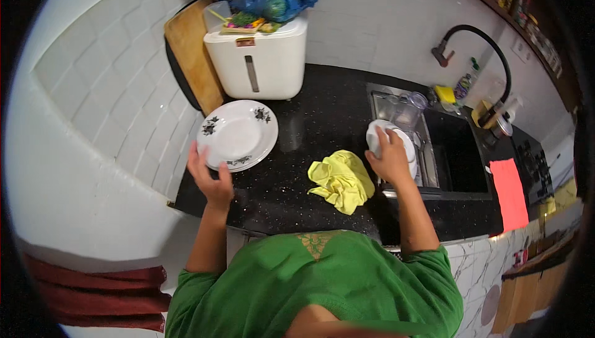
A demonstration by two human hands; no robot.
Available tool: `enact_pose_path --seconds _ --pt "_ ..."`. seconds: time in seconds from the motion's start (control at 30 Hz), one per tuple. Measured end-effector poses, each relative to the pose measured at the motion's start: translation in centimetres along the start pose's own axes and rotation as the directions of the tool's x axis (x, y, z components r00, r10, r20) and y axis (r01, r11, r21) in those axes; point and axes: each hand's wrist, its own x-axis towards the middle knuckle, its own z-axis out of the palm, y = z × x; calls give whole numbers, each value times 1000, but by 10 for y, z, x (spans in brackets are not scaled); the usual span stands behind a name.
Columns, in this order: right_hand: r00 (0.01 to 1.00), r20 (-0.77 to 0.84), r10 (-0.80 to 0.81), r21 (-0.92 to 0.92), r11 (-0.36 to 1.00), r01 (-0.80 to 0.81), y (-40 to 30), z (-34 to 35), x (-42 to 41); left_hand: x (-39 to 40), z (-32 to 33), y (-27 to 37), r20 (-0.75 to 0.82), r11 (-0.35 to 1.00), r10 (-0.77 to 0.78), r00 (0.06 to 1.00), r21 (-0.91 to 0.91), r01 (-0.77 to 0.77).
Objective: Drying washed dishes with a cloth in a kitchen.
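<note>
White plates with dark floral prints (237,129) lie in a low stack at the left of the black speckled countertop (288,198). My left hand (211,180) is at the stack's near-left rim, fingers apart, nothing held in it. At the sink's left side, my right hand (390,159) reaches over white dishware (373,134) in a metal rack. Its fingers lie over the dish; whether they grip it is not clear. Between my hands a crumpled yellow cloth (341,181) rests on the counter.
Clear containers (405,112) stand in the rack beside the dark sink basin (455,152). A black flexible faucet (504,68) arches behind it. At the back left are a white bin (260,71) bearing a blue bag (274,1), and a wooden board (193,45). A coral cloth (509,194) hangs right.
</note>
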Motion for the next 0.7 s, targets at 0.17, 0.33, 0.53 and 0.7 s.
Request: enact_pose_path --seconds 0.17,0.33,0.53,0.7 --pt "981 17 194 -70 979 -192 29 13 -30 -9 54 73 665 885 403 629 -459 -82" --pt "980 -18 199 -210 957 -199 13 27 -20 -41 111 105 906 905 419 61 -411 -112" --pt "993 -30 112 -353 929 -115 24 26 -12 -47 149 112 880 874 472 47 -461 -155" --pt "995 -11 103 -377 921 -99 42 16 4 -34 156 120 887 886 462 -11 -462 -39"
